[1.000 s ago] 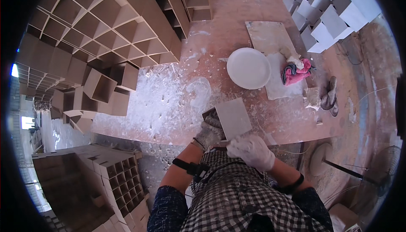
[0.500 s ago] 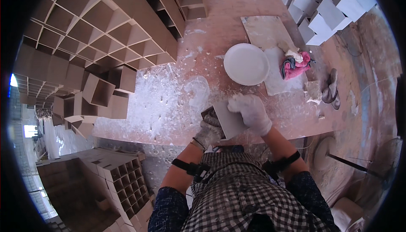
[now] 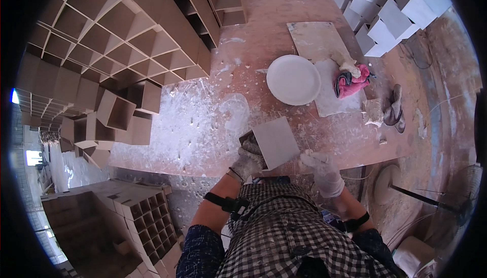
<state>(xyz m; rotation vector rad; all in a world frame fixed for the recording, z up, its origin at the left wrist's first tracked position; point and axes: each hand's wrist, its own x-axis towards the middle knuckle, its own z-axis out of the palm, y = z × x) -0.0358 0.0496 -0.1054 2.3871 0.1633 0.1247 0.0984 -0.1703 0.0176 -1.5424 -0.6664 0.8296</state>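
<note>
My left hand, in a dusty grey glove, grips the near left edge of a square grey box-like block held over the front edge of the reddish work surface. My right hand, in a white glove, hangs just right of the block and below its corner, apart from it with nothing in it. The block's flat pale face points up.
A round white disc lies further back beside a pale board with a pink rag. Stacks of brown open boxes fill the left, white ones the top right. Sandals lie at the right, a gridded stack lower left.
My right hand lay on top of the block half a second ago; it has come off and dropped to the right. The left hand still holds the block.
</note>
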